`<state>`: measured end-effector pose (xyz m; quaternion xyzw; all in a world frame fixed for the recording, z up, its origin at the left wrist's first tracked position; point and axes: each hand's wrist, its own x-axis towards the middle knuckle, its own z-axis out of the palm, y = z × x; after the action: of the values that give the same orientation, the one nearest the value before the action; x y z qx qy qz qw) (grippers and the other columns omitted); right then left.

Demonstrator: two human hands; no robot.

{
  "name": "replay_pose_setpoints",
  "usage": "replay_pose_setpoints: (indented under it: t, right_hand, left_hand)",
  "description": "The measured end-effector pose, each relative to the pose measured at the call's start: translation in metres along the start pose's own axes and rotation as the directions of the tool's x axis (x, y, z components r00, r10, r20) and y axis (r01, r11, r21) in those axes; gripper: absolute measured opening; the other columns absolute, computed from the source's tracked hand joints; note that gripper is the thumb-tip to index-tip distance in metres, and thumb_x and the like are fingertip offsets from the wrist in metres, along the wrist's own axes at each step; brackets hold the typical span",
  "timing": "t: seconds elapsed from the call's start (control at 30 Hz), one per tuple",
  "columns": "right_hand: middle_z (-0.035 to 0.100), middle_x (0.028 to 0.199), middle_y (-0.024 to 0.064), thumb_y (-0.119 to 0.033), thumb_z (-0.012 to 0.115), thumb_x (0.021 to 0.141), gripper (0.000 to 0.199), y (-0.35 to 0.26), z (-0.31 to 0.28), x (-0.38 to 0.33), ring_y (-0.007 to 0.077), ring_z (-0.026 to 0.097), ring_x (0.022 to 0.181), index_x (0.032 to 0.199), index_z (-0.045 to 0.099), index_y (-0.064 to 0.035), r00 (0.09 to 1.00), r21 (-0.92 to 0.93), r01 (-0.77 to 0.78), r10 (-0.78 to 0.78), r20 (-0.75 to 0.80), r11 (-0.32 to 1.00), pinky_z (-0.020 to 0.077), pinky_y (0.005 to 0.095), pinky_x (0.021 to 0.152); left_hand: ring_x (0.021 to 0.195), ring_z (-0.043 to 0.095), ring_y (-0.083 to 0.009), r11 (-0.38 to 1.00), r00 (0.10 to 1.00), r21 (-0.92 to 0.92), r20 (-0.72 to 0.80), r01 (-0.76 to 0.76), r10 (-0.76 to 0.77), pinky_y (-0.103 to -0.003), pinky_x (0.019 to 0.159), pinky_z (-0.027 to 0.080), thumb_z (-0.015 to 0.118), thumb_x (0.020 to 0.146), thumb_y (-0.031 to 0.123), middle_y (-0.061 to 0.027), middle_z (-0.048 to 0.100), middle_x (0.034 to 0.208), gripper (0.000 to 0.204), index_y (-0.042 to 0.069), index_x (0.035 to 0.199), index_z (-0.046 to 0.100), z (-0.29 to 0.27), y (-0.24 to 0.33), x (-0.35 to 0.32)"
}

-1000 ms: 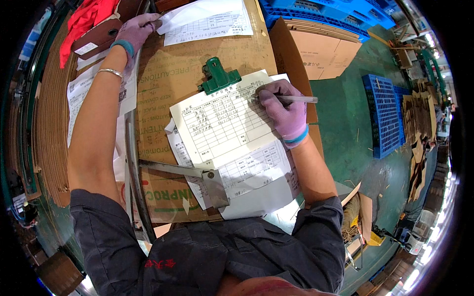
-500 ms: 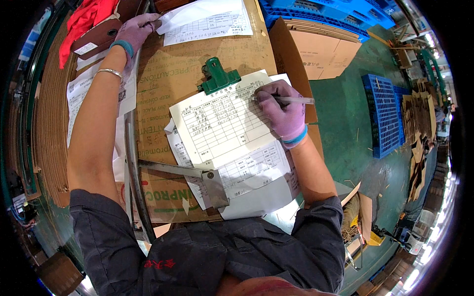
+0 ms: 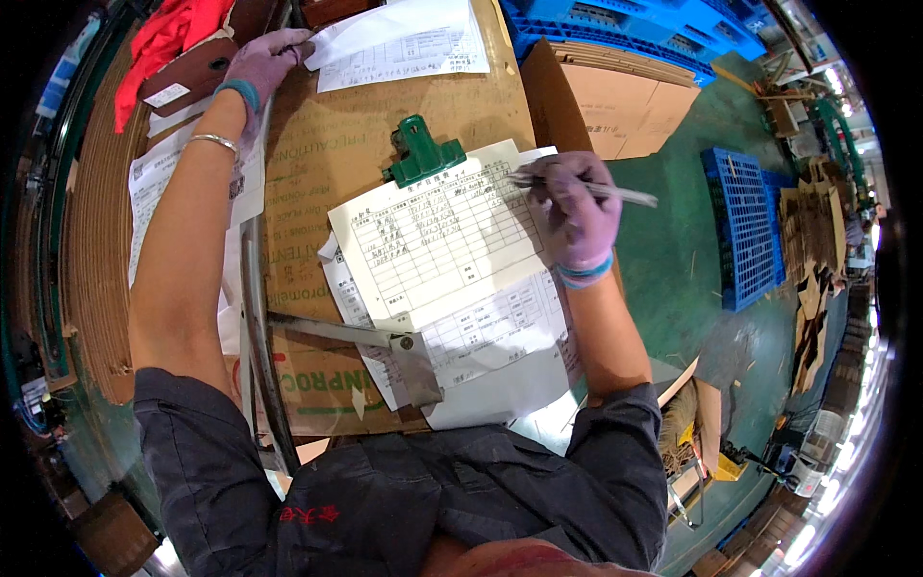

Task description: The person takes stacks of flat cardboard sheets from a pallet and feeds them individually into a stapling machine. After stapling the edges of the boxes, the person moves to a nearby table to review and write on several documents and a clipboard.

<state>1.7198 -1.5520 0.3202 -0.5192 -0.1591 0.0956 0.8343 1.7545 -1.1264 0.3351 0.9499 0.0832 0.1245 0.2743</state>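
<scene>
My right hand [image 3: 577, 213], in a pale purple glove with a blue-green cuff, is closed round a pen [image 3: 630, 196]. It is at the right edge of a form [image 3: 433, 264] with a table of handwritten entries. A large green clip [image 3: 423, 152] grips that form's top edge, and more printed sheets [image 3: 500, 322] lie under it. At the far left, my gloved left hand [image 3: 264, 67] has its fingers closed at the left edge of another paper sheet [image 3: 409, 58], whose upper part is curled. Whether the pen's tip touches the form I cannot make out.
A brown cardboard sheet [image 3: 317, 125] covers the work surface, crossed by a metal bar [image 3: 255, 288] and bracket. By my left hand stand a dark red box [image 3: 187, 67] and red cloth [image 3: 154, 48]. Cardboard boxes [image 3: 625, 101] and a blue pallet [image 3: 735, 226] are to the right.
My right hand has moved right with the pen, whose shaft now points further out past the paper. More of the form's right-hand columns show. My left hand stays in place.
</scene>
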Motion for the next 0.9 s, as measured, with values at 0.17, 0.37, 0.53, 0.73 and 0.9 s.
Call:
replay_pose_setpoints:
  t: [0.17, 0.37, 0.53, 0.73, 0.9]
  right_hand:
    - [0.062, 0.093, 0.0219, -0.010, 0.052, 0.087, 0.014, -0.042, -0.001, -0.010, 0.0222, 0.061, 0.073, 0.082, 0.053, 0.0027, 0.940, -0.189, 0.341, -0.339, 0.044, 0.921, 0.0510, 0.0322, 0.068]
    - [0.062, 0.077, 0.0086, -0.006, 0.065, 0.067, 0.032, -0.066, 0.003, -0.042, 0.0271, 0.063, 0.075, 0.098, 0.062, 0.0016, 0.682, -0.531, 0.697, -0.215, 0.699, 0.482, 0.0510, 0.0382, 0.079]
    - [0.062, 0.081, 0.0057, -0.015, 0.069, 0.065, 0.047, -0.050, 0.002, -0.077, 0.0274, 0.062, 0.087, 0.111, 0.063, -0.0069, 0.677, -0.655, 0.718, -0.019, 0.736, 0.235, 0.0501, 0.0403, 0.082]
    - [0.057, 0.107, 0.0140, -0.021, 0.070, 0.066, 0.053, -0.036, 0.015, -0.079, 0.0356, 0.051, 0.113, 0.117, 0.059, -0.0121, 0.674, -0.660, 0.716, 0.021, 0.738, 0.225, 0.0415, 0.0498, 0.097]
    - [0.058, 0.110, 0.0109, -0.019, 0.072, 0.069, 0.045, -0.024, 0.020, -0.084, 0.0339, 0.051, 0.115, 0.112, 0.060, -0.0110, 0.668, -0.666, 0.726, 0.056, 0.742, 0.169, 0.0398, 0.0502, 0.098]
  left_hand:
    - [0.110, 0.058, -0.0202, 0.998, 0.999, 0.046, 0.007, -0.040, 0.039, -0.030, 0.098, 0.041, 0.062, 0.089, 0.028, -0.0097, 0.064, 0.117, 0.034, 0.011, 0.119, 0.063, -0.002, -0.002, -0.001]
    - [0.110, 0.058, -0.0198, 0.999, 0.999, -0.020, 0.005, -0.032, 0.032, -0.030, 0.098, 0.042, 0.058, 0.089, 0.017, -0.0111, 0.064, 0.118, 0.032, 0.011, 0.119, 0.063, -0.001, -0.001, -0.001]
    - [0.105, 0.061, -0.0224, 0.999, 0.999, 0.023, -0.039, -0.031, 0.032, -0.032, 0.094, 0.044, 0.062, 0.088, 0.030, -0.0120, 0.066, 0.112, 0.036, 0.009, 0.117, 0.064, 0.002, 0.006, -0.004]
    - [0.109, 0.059, -0.0214, 0.998, 0.999, 0.034, -0.022, 0.047, -0.046, -0.031, 0.096, 0.042, 0.064, 0.088, 0.033, -0.0111, 0.064, 0.116, 0.039, 0.008, 0.117, 0.064, -0.001, 0.014, -0.006]
    - [0.106, 0.059, -0.0202, 0.998, 0.999, -0.066, -0.030, 0.022, -0.024, -0.031, 0.095, 0.043, 0.065, 0.087, 0.033, -0.0107, 0.065, 0.114, 0.039, 0.008, 0.117, 0.064, 0.006, -0.006, 0.000]
